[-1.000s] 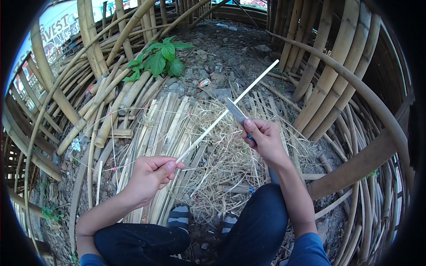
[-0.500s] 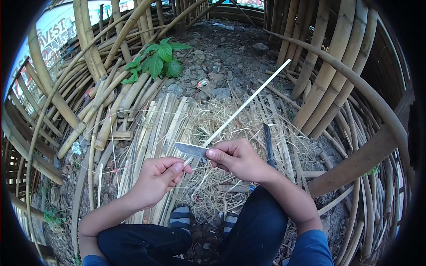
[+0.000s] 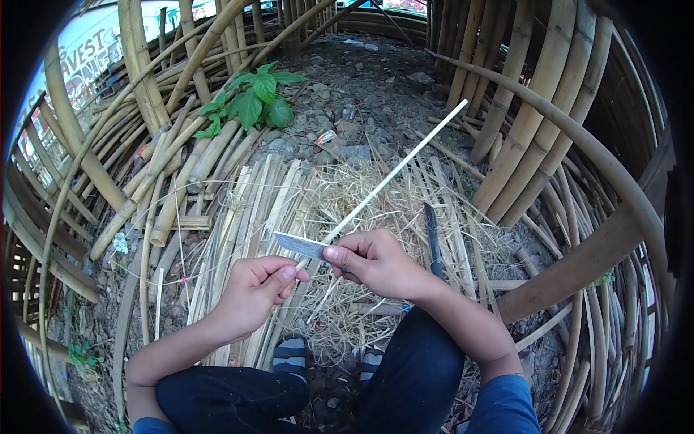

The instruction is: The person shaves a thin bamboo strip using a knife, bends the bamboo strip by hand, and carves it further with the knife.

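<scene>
My left hand (image 3: pixel 266 289) pinches the lower end of a long, pale bamboo strip (image 3: pixel 397 169), which slants up to the right. In my right hand (image 3: pixel 372 262) is a knife (image 3: pixel 300 245), its grey blade pointing left and lying across the strip close to my left fingers. The knife's handle is hidden in my right hand. Beneath both hands lie thin shavings (image 3: pixel 361 311) and split bamboo slats (image 3: pixel 267 195).
A dark long blade or tool (image 3: pixel 434 239) lies on the shavings to the right. Thick bamboo poles (image 3: pixel 538 108) stand at the right, with more poles stacked at the left. A green plant (image 3: pixel 253 98) grows among stones. A curved pole arches at the right.
The knife and my right hand have shifted slightly left and down, and the strip's far end has moved a little left. Both hands keep their grips.
</scene>
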### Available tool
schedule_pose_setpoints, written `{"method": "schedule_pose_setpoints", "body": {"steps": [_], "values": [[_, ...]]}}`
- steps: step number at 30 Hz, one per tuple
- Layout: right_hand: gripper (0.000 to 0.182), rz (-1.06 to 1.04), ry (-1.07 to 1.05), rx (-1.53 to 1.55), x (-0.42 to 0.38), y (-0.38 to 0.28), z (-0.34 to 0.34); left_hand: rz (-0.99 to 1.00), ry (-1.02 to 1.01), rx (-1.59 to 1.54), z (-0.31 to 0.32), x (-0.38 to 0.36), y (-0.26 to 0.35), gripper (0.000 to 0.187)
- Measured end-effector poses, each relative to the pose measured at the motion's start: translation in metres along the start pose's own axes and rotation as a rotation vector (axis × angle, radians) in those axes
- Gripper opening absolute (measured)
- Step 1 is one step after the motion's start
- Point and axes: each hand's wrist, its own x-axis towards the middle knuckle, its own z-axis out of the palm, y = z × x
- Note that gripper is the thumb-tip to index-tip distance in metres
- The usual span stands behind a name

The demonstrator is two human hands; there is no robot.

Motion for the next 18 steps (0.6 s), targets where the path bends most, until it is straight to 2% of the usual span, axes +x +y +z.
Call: {"method": "schedule_pose_setpoints", "body": {"steps": [7,9,14,15,18], "values": [[0.038,0.079,0.107,0.050,-0.003,0.004,-0.017,0.030,0.017,0.047,-0.007,-0.004,-0.003,0.021],[0.038,0.038,0.190,0.153,-0.002,0.008,-0.023,0.011,0.017,0.040,-0.011,-0.007,-0.003,0.021],[0.039,0.084,0.271,0.272,-0.002,0.019,-0.047,0.007,0.010,0.063,-0.021,-0.009,-0.010,0.020],[0.039,0.085,0.273,0.274,-0.002,0.018,-0.042,0.009,0.012,0.063,-0.021,-0.008,-0.011,0.020],[0.040,0.087,0.035,0.095,-0.002,0.008,-0.021,0.002,0.022,0.074,-0.013,-0.007,-0.004,0.021]]}}
